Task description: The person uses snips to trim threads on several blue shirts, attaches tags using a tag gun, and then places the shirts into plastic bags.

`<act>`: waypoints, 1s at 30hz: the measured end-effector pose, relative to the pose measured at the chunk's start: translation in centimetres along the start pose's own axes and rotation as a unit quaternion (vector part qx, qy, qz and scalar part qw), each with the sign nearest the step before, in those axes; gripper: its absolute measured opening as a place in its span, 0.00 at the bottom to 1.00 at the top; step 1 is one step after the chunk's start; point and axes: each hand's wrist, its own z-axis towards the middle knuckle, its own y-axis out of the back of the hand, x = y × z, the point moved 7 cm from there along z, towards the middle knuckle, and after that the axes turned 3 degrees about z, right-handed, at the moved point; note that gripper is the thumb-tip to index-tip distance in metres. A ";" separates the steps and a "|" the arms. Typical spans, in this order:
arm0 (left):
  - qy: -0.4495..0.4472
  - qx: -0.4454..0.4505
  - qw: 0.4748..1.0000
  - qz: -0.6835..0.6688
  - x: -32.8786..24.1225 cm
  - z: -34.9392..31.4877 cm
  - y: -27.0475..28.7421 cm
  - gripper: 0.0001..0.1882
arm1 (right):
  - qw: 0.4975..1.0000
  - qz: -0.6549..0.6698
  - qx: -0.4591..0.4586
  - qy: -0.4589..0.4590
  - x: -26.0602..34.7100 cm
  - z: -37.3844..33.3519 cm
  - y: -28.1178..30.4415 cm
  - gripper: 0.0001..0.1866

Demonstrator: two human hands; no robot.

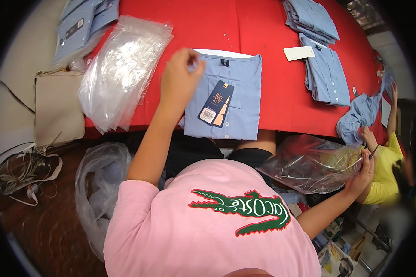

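A light blue buttoned shirt (242, 99), folded into a rectangle, lies at the table's front edge with its collar end away from me. A navy swing tag (217, 102) hangs down its front. Over the shirt's far left corner is my left hand (182, 76), slightly blurred, its fingers bent and the thumb apart, with nothing seen between them. Off to the right, below the table edge, my right hand (361, 175) has its fingers closed at the end of a clear plastic bag (309, 166). The exact grip there is hard to make out.
Flat clear bags (122, 69) lie left on the red table (208, 27). Bagged shirts (78, 34) are far left; folded shirts (326, 74) with a white card (299, 53) sit right. A co-worker in yellow (386, 171) handles a blue garment (360, 113). Cables (23, 173) lie lower left.
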 end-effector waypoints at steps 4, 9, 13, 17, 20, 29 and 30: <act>-0.050 0.038 0.992 0.106 -4.5 -8.3 -2.5 0.27 | 0.999 0.047 0.016 -0.011 -1.1 -0.8 -1.3 0.14; -0.078 0.011 0.993 0.087 -4.5 -9.7 -2.7 0.28 | 0.995 0.062 0.075 0.007 -2.1 -1.3 -6.9 0.11; 0.140 0.049 0.987 -0.068 -0.9 -7.7 -0.3 0.22 | 0.987 0.095 0.128 -0.030 -3.5 -2.5 -10.6 0.06; 0.059 -0.009 0.998 0.018 -1.6 -6.9 1.3 0.18 | 0.981 0.100 0.157 -0.056 -4.6 -3.8 -12.4 0.07; -0.028 -0.067 0.996 0.058 -4.5 -7.4 1.9 0.16 | 0.979 0.107 0.168 -0.050 -4.5 -4.5 -13.6 0.07; -0.098 0.076 0.991 -0.052 -6.0 -9.0 -3.6 0.11 | 0.959 0.057 0.275 -0.050 -3.4 -6.5 -23.6 0.07; -0.101 0.056 0.993 -0.011 -5.0 -8.3 -3.6 0.12 | 0.955 0.055 0.289 -0.043 -3.1 -7.0 -25.6 0.08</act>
